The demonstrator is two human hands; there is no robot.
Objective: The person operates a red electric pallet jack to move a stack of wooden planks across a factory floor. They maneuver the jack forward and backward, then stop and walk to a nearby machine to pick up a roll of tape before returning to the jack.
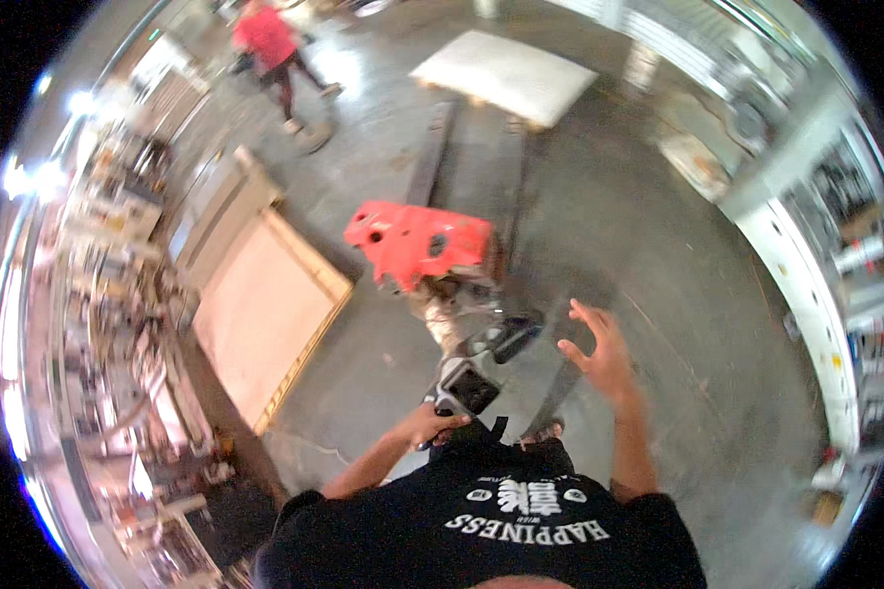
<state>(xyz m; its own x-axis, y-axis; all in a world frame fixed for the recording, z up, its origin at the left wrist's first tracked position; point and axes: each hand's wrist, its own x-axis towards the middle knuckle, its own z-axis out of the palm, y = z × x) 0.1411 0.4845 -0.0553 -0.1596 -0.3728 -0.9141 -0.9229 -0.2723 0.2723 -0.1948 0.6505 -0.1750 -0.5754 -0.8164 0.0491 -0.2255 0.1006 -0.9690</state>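
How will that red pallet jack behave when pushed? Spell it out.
The red pallet jack looks like a heavy steel unit, so it probably starts slowly and resists stopping. Its long forks lie flat on smooth concrete floor, so tipping seems unlikely. The left hand grips the handle; the right hand is free, so steering may swing wide.

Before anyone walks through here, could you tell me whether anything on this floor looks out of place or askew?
Nothing looks spilled or broken. The left hand grips the handle of the red pallet truck; the right hand is spread, touching nothing. A wooden panel lies at an angle on the floor.
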